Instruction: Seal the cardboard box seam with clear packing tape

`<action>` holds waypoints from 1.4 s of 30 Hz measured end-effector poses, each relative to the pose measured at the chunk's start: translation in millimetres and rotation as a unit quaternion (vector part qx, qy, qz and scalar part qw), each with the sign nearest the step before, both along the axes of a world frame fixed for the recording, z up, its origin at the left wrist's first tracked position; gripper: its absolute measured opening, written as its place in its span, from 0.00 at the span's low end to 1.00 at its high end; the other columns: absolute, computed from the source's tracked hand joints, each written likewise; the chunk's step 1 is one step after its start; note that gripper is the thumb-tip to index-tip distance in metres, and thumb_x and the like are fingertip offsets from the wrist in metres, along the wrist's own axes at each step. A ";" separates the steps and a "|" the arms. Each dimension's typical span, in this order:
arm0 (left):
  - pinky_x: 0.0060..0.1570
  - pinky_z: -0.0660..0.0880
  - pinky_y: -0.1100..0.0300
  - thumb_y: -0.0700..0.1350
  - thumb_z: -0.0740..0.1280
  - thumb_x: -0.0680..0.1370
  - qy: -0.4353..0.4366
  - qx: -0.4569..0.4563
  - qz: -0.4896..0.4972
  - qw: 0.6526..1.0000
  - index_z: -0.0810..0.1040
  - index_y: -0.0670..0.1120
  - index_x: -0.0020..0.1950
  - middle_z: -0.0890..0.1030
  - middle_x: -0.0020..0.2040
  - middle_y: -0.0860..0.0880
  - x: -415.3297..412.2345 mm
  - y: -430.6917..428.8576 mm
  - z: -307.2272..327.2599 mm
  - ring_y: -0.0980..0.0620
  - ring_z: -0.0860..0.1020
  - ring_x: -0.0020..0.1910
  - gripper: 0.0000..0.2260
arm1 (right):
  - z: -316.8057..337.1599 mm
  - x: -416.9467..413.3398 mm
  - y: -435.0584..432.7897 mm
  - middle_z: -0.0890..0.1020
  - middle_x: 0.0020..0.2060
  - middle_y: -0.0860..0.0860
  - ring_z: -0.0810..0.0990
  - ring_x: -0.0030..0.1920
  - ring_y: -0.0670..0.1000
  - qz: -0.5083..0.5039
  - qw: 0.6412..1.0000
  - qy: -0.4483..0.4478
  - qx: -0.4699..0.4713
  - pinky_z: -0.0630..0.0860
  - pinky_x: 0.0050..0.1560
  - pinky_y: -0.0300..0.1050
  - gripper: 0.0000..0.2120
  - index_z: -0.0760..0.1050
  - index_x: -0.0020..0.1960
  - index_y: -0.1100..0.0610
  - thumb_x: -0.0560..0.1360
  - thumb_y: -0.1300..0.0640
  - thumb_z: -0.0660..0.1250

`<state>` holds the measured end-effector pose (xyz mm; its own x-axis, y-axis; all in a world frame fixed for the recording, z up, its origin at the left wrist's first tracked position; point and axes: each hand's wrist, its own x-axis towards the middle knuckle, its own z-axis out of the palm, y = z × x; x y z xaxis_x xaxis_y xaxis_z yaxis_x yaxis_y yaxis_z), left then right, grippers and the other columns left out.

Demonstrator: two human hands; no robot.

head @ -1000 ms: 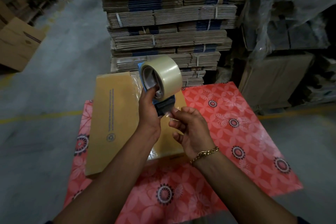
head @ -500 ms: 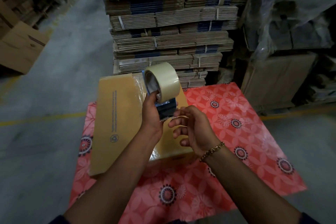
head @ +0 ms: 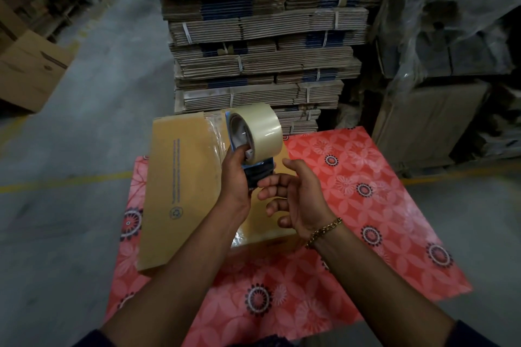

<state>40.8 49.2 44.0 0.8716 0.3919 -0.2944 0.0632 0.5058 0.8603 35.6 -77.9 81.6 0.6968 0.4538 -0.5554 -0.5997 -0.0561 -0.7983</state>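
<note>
A flat brown cardboard box (head: pixel 180 177) lies on a red flowered mat (head: pixel 366 205), with clear tape shining along its middle seam. Above the box my left hand (head: pixel 235 177) grips a blue tape dispenser (head: pixel 258 170) that carries a roll of clear packing tape (head: pixel 260 128). My right hand (head: pixel 296 197) hovers just right of the dispenser's lower end, fingers spread and curled, its fingertips close to the tape's end. Whether it touches the tape I cannot tell. My arms hide the near part of the box.
A tall stack of bundled flat cartons (head: pixel 259 36) stands right behind the mat. Plastic-wrapped goods (head: pixel 451 36) fill the right side, and a brown box (head: pixel 31 70) sits on the grey concrete floor at left. A yellow floor line (head: pixel 64 182) runs across.
My right hand has opened from a pinch at the dispenser's mouth and its fingers have spread. The dispenser stays held up in my left hand.
</note>
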 end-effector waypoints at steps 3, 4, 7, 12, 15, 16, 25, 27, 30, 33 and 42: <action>0.30 0.76 0.60 0.55 0.67 0.70 -0.019 -0.014 0.000 1.000 0.77 0.38 0.63 0.84 0.38 0.45 0.3 -1.5 -1.7 0.48 0.82 0.32 0.27 | 0.9 0.8 1.9 0.82 0.34 0.50 0.74 0.26 0.48 0.019 0.998 -0.023 -0.050 0.61 0.22 0.35 0.23 0.81 0.44 0.55 0.75 0.38 0.58; 0.29 0.76 0.61 0.52 0.66 0.74 -0.022 -0.012 0.002 1.000 0.77 0.40 0.61 0.84 0.36 0.48 0.1 -1.9 -1.6 0.50 0.82 0.32 0.21 | 1.2 1.2 3.0 0.82 0.33 0.50 0.74 0.26 0.48 0.024 0.997 -0.028 -0.066 0.61 0.22 0.35 0.21 0.81 0.43 0.55 0.75 0.39 0.59; 0.29 0.76 0.62 0.52 0.65 0.72 -0.018 -0.007 0.001 1.000 0.78 0.43 0.60 0.84 0.37 0.49 0.8 -1.5 -2.8 0.51 0.82 0.32 0.20 | 2.1 2.4 4.6 0.80 0.29 0.49 0.73 0.25 0.48 0.012 0.995 -0.041 -0.086 0.60 0.21 0.35 0.18 0.80 0.39 0.55 0.76 0.43 0.63; 0.27 0.73 0.62 0.52 0.60 0.77 0.024 -0.043 -0.021 0.999 0.80 0.38 0.55 0.82 0.37 0.42 6.9 1.6 -4.3 0.47 0.80 0.28 0.19 | -4.0 -11.0 4.2 0.78 0.26 0.48 0.70 0.23 0.47 -0.030 0.994 -0.085 -0.057 0.57 0.21 0.34 0.11 0.79 0.39 0.56 0.78 0.54 0.66; 0.32 0.75 0.58 0.51 0.56 0.80 0.027 -0.080 -0.049 0.995 0.84 0.38 0.45 0.82 0.39 0.39 10.6 -1.6 -7.0 0.44 0.80 0.30 0.21 | -11.0 -20.8 1.8 0.78 0.26 0.47 0.70 0.21 0.46 -0.055 0.994 -0.082 -0.049 0.57 0.21 0.33 0.11 0.79 0.38 0.56 0.78 0.54 0.66; 0.31 0.75 0.58 0.51 0.56 0.80 0.031 -0.091 -0.053 0.994 0.84 0.38 0.43 0.82 0.39 0.39 10.3 -4.8 -7.8 0.44 0.79 0.29 0.22 | -13.0 -23.1 -0.4 0.78 0.26 0.47 0.70 0.21 0.46 -0.061 0.993 -0.083 -0.051 0.57 0.21 0.33 0.11 0.79 0.38 0.56 0.78 0.53 0.66; 0.27 0.76 0.60 0.52 0.59 0.78 0.112 -0.122 -0.078 0.983 0.82 0.35 0.53 0.83 0.44 0.37 10.4 -37.9 -32.4 0.43 0.80 0.31 0.21 | -28.7 -38.8 -36.1 0.79 0.26 0.48 0.71 0.20 0.46 -0.084 0.988 -0.105 -0.081 0.59 0.20 0.34 0.12 0.79 0.39 0.57 0.79 0.54 0.65; 0.28 0.76 0.59 0.52 0.59 0.78 0.136 -0.119 -0.074 0.981 0.82 0.35 0.58 0.82 0.49 0.36 10.2 -42.6 -39.8 0.42 0.80 0.33 0.23 | -32.4 -43.1 -41.6 0.80 0.26 0.48 0.71 0.20 0.47 -0.086 0.987 -0.104 -0.090 0.59 0.21 0.34 0.12 0.79 0.40 0.57 0.80 0.54 0.65; 0.29 0.77 0.59 0.52 0.59 0.79 0.147 -0.106 -0.077 0.980 0.83 0.34 0.57 0.83 0.47 0.36 8.1 -46.9 -46.5 0.42 0.81 0.32 0.23 | -38.5 -47.6 -48.8 0.80 0.27 0.50 0.71 0.20 0.47 -0.086 0.987 -0.097 -0.097 0.60 0.21 0.34 0.12 0.79 0.40 0.58 0.79 0.55 0.65; 0.28 0.77 0.60 0.51 0.57 0.80 0.151 -0.096 -0.085 0.980 0.83 0.37 0.52 0.83 0.43 0.38 5.0 -49.9 -50.2 0.44 0.81 0.30 0.21 | -45.1 -51.6 -55.3 0.80 0.27 0.50 0.71 0.20 0.48 -0.076 0.988 -0.089 -0.100 0.59 0.20 0.33 0.11 0.80 0.40 0.58 0.80 0.58 0.64; 0.33 0.77 0.57 0.53 0.63 0.78 0.228 -0.034 -0.069 0.971 0.84 0.41 0.50 0.85 0.40 0.42 -5.4 -52.9 -71.6 0.44 0.82 0.34 0.17 | -67.1 -57.6 -70.5 0.80 0.28 0.50 0.72 0.21 0.48 -0.043 0.992 -0.051 -0.105 0.60 0.22 0.33 0.12 0.80 0.41 0.58 0.79 0.53 0.66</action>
<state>35.4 -3.7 -27.6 0.6873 0.2471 -0.6830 0.5000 0.5212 0.6916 -22.0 -148.4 14.5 0.7851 0.2725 -0.5562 -0.5263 -0.1800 -0.8310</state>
